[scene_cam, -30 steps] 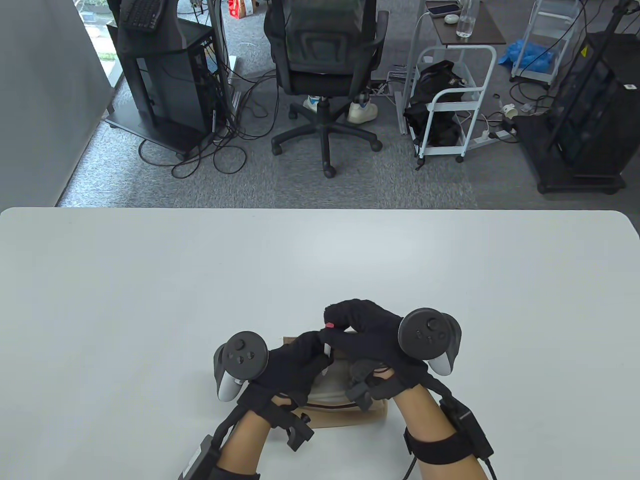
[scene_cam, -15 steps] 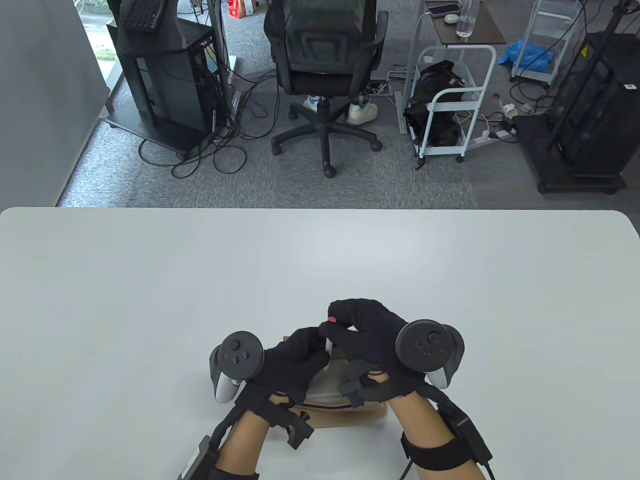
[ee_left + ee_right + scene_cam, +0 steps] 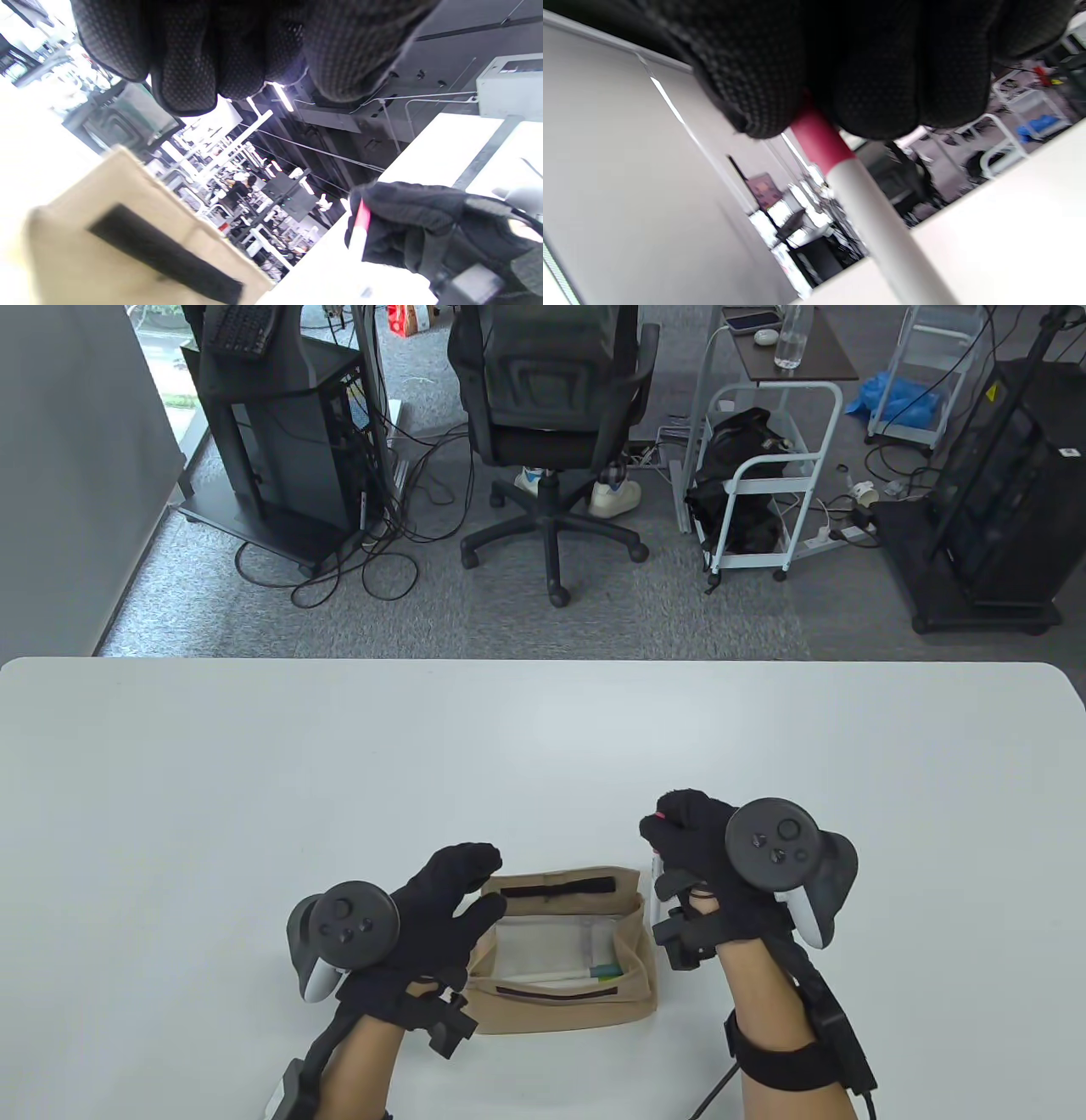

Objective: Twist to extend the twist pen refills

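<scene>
White counter [image 3: 254, 780] fills the near half of the table view, with grey carpet, a black office chair [image 3: 551, 432] and a white wire cart [image 3: 768, 475] beyond its far edge at twelve o'clock. Near the six o'clock edge sits my open beige fabric pencil case with black hook strips [image 3: 560, 950], and a white pen with a green end [image 3: 585, 974] lies inside it.

My right hand [image 3: 704, 857] is at three o'clock of the case, just beside its right wall, fingers curled tight around a white twist pen with a red end [image 3: 655, 861]. In the table view only a sliver of that pen shows past my glove. In the right wrist view the pen [image 3: 857, 195] runs out from under my fingertips [image 3: 874, 93], red part pinched between them, white barrel slanting down toward the counter. The left wrist view shows it [image 3: 359, 231] in my right hand [image 3: 424, 233] too.

My left hand [image 3: 441, 908] is at nine o'clock of the case, fingers spread and loose, gripping nothing, fingertips over the case's left rim. I cannot tell whether they touch it.
</scene>
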The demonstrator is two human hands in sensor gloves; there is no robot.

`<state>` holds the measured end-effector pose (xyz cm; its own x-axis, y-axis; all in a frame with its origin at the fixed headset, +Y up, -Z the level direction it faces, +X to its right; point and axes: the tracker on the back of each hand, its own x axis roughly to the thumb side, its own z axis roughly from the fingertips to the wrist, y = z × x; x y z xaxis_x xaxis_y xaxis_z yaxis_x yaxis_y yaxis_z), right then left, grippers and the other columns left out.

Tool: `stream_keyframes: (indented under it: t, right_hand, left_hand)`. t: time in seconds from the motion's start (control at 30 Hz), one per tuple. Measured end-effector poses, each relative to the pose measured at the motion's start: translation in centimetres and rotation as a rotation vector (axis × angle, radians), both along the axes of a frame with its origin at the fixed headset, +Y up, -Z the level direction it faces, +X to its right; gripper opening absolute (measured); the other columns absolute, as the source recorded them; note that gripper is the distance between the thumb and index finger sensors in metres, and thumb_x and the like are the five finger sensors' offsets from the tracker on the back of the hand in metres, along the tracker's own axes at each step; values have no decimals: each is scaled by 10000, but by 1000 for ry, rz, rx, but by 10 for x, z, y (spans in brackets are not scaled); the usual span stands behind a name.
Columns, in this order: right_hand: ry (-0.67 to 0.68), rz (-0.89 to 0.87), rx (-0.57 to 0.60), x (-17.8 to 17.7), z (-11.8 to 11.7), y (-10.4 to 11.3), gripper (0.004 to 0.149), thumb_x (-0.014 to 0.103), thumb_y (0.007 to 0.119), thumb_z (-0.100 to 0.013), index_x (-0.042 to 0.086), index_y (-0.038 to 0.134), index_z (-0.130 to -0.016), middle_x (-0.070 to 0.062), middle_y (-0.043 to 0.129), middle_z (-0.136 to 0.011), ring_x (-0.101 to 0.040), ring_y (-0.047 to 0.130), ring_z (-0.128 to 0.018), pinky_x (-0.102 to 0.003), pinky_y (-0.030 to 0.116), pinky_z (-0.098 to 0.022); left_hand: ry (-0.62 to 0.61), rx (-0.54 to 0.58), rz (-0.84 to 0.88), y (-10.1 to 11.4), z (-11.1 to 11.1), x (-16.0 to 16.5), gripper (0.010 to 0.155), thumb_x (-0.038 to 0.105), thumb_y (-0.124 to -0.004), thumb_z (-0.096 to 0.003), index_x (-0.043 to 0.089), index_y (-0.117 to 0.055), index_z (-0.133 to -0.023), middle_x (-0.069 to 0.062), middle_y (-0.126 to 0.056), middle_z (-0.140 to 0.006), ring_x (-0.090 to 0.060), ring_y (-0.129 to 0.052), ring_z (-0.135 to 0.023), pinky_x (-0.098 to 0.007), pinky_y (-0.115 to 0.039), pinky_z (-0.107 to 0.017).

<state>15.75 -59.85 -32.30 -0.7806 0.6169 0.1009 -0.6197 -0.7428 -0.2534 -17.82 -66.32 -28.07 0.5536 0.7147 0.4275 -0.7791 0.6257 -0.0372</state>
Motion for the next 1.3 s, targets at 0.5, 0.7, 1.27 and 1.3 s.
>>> stream_keyframes:
  t: [0.5, 0.7, 1.27, 1.3]
  right_hand:
    - [-162, 285, -424, 7, -50, -96, 488, 288, 984, -383, -92, 951, -687, -262, 1052, -532, -482, 975, -532, -699, 747, -461]
    - [-212, 312, -461, 10, -55, -120, 502, 306, 985, -382, -86, 952, -695, -245, 1067, -517, -455, 1006, -504, -677, 789, -436]
    - [-233, 451, -535, -2, -64, -152, 510, 303, 987, -381, -105, 958, -687, -231, 1078, -492, -437, 1025, -475, -664, 814, -412]
    - [-234, 462, -533, -3, -65, -154, 508, 301, 987, -382, -106, 960, -684, -232, 1078, -491, -437, 1026, -473, -664, 814, -412]
  left_hand:
    - [71, -57, -26, -39, 1, -32, 670, 415, -845, -439, 77, -676, -992, -232, -729, -987, -438, -899, -813, -598, -714, -598]
    - [72, -72, -48, -43, -1, -32, 677, 415, -845, -439, 75, -669, -997, -233, -719, -993, -441, -890, -823, -601, -704, -605]
    - [86, -80, -64, -46, -1, -33, 693, 418, -844, -438, 73, -652, -1008, -238, -700, -1004, -448, -872, -839, -606, -691, -613]
    - [85, -81, -66, -46, -1, -33, 692, 416, -844, -439, 74, -651, -1009, -237, -699, -1005, -447, -871, -840, -606, -689, -614]
